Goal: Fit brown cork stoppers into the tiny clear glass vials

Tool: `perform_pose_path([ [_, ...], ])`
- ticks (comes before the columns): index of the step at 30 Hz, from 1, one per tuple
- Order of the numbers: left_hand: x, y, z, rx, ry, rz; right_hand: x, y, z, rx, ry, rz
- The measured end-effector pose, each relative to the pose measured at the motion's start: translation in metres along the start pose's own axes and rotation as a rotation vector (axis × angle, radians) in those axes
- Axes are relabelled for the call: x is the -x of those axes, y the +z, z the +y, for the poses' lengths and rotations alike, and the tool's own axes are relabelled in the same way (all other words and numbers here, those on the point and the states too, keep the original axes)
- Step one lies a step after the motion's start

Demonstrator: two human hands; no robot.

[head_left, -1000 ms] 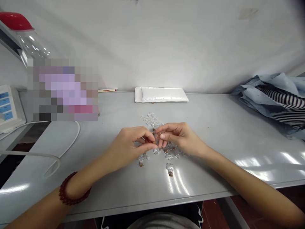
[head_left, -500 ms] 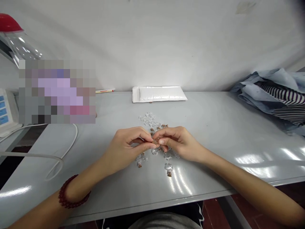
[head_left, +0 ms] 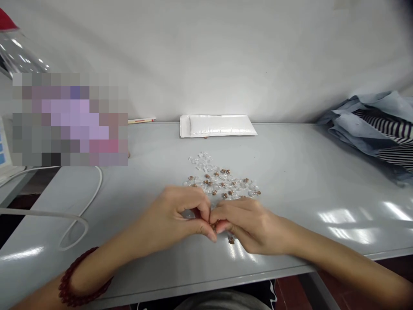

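My left hand (head_left: 182,213) and my right hand (head_left: 251,224) meet low over the grey table, thumbs and fingers pinched together. Between the fingertips shows the brown cork of a tiny glass bottle (head_left: 214,225); the fingers hide most of it. Just beyond the hands lies a loose spread of tiny clear bottles with brown corks (head_left: 222,184). Farther back sits a cluster of small clear glass pieces (head_left: 201,160) with no brown on them. One more corked bottle (head_left: 231,240) lies near the table's front, partly behind my right hand.
A white padded envelope (head_left: 219,125) lies against the wall, with a pen (head_left: 141,121) left of it. Folded blue and striped cloth (head_left: 377,125) rests at the right. A white cable (head_left: 98,189) loops over the left side, below a blurred patch and a clear red-topped container (head_left: 22,56).
Both hands have come closer to the table's front edge, still pinched together. More of the corked bottles behind them now shows. The camera view has shifted slightly.
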State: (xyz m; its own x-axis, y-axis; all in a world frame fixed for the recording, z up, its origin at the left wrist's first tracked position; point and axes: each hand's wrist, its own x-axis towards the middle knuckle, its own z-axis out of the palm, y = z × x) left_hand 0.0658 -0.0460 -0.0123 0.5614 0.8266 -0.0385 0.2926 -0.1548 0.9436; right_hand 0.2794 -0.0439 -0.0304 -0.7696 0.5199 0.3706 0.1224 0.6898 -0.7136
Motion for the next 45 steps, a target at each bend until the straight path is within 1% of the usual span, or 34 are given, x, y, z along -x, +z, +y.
perform_pose_path([
  [3, 0.000, 0.003, -0.001, -0.101, 0.020, 0.012, 0.001, 0.003, 0.002, 0.046, -0.024, -0.006],
  [6, 0.000, 0.001, -0.001, -0.225, 0.022, 0.102, -0.002, 0.002, 0.005, 0.083, 0.018, 0.001],
  [8, 0.001, -0.009, 0.001, -0.316, -0.013, 0.172, -0.003, -0.001, 0.008, 0.214, 0.048, 0.031],
  [10, 0.002, -0.024, 0.001, -0.428, -0.083, 0.210, -0.004, -0.005, 0.015, 0.441, 0.040, 0.058],
  [11, 0.004, -0.034, 0.000, -0.490, -0.122, 0.203, -0.003, -0.007, 0.019, 0.552, 0.030, 0.064],
  [13, 0.006, -0.053, -0.003, -0.608, -0.201, 0.138, -0.003, -0.011, 0.030, 0.691, 0.030, 0.043],
  [14, 0.007, -0.060, -0.006, -0.647, -0.257, 0.128, -0.003, -0.013, 0.035, 0.707, 0.040, 0.027],
  [15, 0.008, -0.066, -0.010, -0.674, -0.296, 0.090, -0.003, -0.014, 0.039, 0.701, 0.051, 0.016],
  [17, 0.008, -0.072, -0.018, -0.707, -0.337, 0.019, -0.005, -0.016, 0.045, 0.662, 0.066, 0.011],
  [19, 0.007, -0.070, -0.026, -0.716, -0.336, -0.019, -0.007, -0.020, 0.046, 0.613, 0.065, 0.005],
  [23, 0.003, -0.060, -0.032, -0.722, -0.322, -0.005, -0.009, -0.027, 0.046, 0.537, 0.037, -0.015],
  [26, 0.003, -0.055, -0.032, -0.730, -0.310, 0.011, -0.012, -0.029, 0.052, 0.516, 0.080, 0.063],
  [29, 0.004, -0.054, -0.033, -0.733, -0.306, 0.081, -0.016, -0.026, 0.061, 0.528, 0.153, 0.143],
  [31, 0.003, -0.053, -0.033, -0.762, -0.306, 0.098, -0.020, -0.022, 0.065, 0.518, 0.189, 0.122],
  [34, 0.002, -0.052, -0.033, -0.813, -0.294, 0.065, -0.024, -0.019, 0.068, 0.475, 0.220, 0.066],
  [40, 0.002, -0.052, -0.033, -0.843, -0.311, 0.054, -0.025, -0.016, 0.071, 0.436, 0.248, 0.063],
  [42, 0.002, -0.053, -0.033, -0.828, -0.313, 0.074, -0.023, -0.016, 0.072, 0.426, 0.280, 0.063],
  [45, 0.001, -0.052, -0.027, -0.773, -0.312, 0.142, -0.021, -0.015, 0.073, 0.366, 0.336, 0.068],
])
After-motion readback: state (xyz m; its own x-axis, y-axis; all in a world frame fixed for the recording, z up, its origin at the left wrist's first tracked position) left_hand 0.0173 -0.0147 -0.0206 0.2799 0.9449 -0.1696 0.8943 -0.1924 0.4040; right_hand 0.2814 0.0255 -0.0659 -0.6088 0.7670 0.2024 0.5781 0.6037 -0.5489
